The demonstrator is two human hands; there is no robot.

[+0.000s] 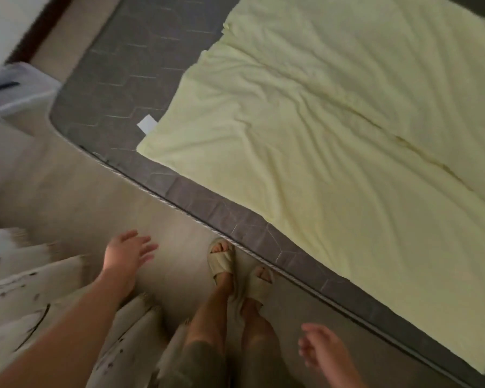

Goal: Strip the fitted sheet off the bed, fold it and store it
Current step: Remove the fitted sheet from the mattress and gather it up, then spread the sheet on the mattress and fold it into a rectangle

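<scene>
The pale yellow fitted sheet [333, 130] lies spread flat and wrinkled on the bare grey mattress [118, 88], folded over with a small white tag at its near left corner. My left hand [126, 252] hangs over the floor beside the bed, fingers straight, holding nothing. At the lower right, my right hand [319, 354] is also off the sheet, its fingers loosely relaxed and empty. Both hands are apart from the sheet.
My feet in beige sandals [221, 259] stand on the tiled floor against the mattress edge. A translucent plastic storage box [14, 93] sits on the floor at the far left. White patterned bedding [25, 289] lies heaped at the lower left.
</scene>
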